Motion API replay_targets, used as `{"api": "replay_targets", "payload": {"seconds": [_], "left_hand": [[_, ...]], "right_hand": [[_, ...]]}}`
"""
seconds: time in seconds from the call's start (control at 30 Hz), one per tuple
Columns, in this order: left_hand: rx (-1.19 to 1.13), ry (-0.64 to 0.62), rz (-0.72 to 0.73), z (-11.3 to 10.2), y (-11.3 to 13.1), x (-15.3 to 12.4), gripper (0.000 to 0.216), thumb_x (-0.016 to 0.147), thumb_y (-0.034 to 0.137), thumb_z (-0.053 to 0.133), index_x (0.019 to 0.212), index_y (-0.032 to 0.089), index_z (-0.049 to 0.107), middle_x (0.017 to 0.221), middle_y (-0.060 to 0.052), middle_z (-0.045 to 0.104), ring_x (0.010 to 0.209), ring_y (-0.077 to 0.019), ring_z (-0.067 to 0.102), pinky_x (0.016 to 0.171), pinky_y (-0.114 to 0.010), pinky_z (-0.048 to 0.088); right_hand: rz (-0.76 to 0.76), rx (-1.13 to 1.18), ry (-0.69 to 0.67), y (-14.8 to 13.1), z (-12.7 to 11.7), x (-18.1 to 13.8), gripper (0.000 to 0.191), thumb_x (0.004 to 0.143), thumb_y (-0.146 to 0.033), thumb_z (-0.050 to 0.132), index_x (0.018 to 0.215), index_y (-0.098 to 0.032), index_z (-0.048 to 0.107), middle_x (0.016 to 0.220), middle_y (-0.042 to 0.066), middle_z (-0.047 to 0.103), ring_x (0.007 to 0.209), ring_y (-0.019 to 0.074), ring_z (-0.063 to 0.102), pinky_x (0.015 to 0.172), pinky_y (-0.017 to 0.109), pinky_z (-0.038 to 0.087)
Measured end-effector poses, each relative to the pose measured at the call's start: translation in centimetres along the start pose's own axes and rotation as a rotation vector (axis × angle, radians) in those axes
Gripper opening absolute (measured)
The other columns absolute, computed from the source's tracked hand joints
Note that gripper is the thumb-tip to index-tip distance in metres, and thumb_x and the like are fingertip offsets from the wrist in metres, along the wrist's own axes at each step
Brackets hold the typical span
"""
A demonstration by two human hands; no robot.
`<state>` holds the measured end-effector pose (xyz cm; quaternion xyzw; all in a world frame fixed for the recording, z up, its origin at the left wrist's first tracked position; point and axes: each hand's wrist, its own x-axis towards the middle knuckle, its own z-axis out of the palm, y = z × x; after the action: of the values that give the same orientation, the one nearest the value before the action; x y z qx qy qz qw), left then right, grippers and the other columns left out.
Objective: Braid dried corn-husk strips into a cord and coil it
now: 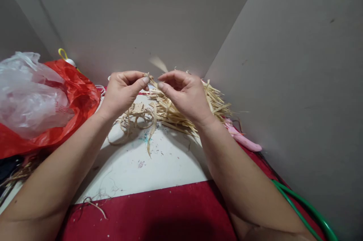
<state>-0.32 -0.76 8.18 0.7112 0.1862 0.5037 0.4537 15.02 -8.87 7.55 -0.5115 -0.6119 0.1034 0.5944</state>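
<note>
My left hand (124,88) pinches a pale dried straw strip (153,81) between thumb and fingertips. Close beside it, my right hand (184,91) is closed on the same straw with thumb and fingers. One blurred end of a strip sticks up behind the fingers, and another hanging strip (152,135) dangles below them over the white board (170,161). Below and behind my left hand lies a coil of thin straw cord (136,114). A heap of loose dry straw strips (176,114) lies beneath and behind my right hand, which partly hides it.
At left stand a red plastic bag (82,93) and a crumpled clear bag (31,93). A pink object (245,141) lies right of the straw, and a green hose-like loop (309,203) is at lower right. Grey walls (159,18) rise behind a red surface (147,210) with fibre scraps.
</note>
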Motion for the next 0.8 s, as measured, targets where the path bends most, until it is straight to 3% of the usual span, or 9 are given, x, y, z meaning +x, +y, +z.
{"api": "replay_targets", "payload": {"seconds": [0.17, 0.27, 0.47, 0.63, 0.8], "left_hand": [[0.249, 0.042, 0.17, 0.0, 0.1, -0.3, 0.011, 0.077, 0.025, 0.074, 0.071, 0.016, 0.077, 0.067, -0.003, 0.071, 0.062, -0.0118, 0.06, 0.06, -0.023, 0.046], [0.293, 0.033, 0.199, 0.0, 0.2, -0.4, 0.008, 0.076, 0.022, 0.073, 0.071, 0.017, 0.077, 0.069, -0.003, 0.072, 0.065, -0.0124, 0.062, 0.064, -0.024, 0.048], [0.028, -0.096, -0.043, -0.4, 0.9, -0.1, 0.015, 0.074, 0.031, 0.078, 0.076, 0.017, 0.079, 0.06, -0.003, 0.066, 0.059, -0.0124, 0.06, 0.054, -0.023, 0.047], [-0.076, -0.204, -0.16, -1.1, 1.3, 0.1, 0.02, 0.07, 0.035, 0.082, 0.078, 0.017, 0.08, 0.059, -0.003, 0.064, 0.045, -0.0073, 0.047, 0.041, -0.021, 0.033], [-0.103, -0.301, -0.217, -1.1, 1.5, 0.0, 0.023, 0.068, 0.037, 0.084, 0.079, 0.018, 0.08, 0.062, -0.005, 0.066, 0.039, -0.0041, 0.035, 0.036, -0.021, 0.022]], "right_hand": [[-0.09, -0.291, 0.024, -0.1, -0.6, -0.1, 0.007, 0.08, -0.021, 0.068, 0.074, -0.019, 0.069, 0.073, 0.002, 0.067, 0.067, 0.014, 0.054, 0.066, 0.029, 0.041], [-0.078, -0.267, 0.024, -0.7, -1.0, -0.1, 0.011, 0.082, -0.025, 0.069, 0.073, -0.019, 0.07, 0.07, 0.002, 0.066, 0.064, 0.0135, 0.053, 0.062, 0.028, 0.038], [0.086, -0.029, -0.083, -1.2, -2.5, 0.3, 0.034, 0.072, -0.049, 0.081, 0.069, -0.017, 0.07, 0.056, -0.002, 0.054, 0.054, 0.0096, 0.041, 0.05, 0.026, 0.028], [0.238, 0.179, -0.235, -0.4, -3.4, 0.4, 0.046, 0.076, -0.063, 0.073, 0.069, -0.018, 0.069, 0.052, -0.005, 0.043, 0.05, 0.0075, 0.035, 0.046, 0.024, 0.026], [0.298, 0.217, -0.364, 0.1, -2.9, 0.5, 0.04, 0.07, -0.054, 0.081, 0.07, -0.016, 0.069, 0.057, -0.004, 0.052, 0.053, 0.0072, 0.04, 0.048, 0.023, 0.03]]}}
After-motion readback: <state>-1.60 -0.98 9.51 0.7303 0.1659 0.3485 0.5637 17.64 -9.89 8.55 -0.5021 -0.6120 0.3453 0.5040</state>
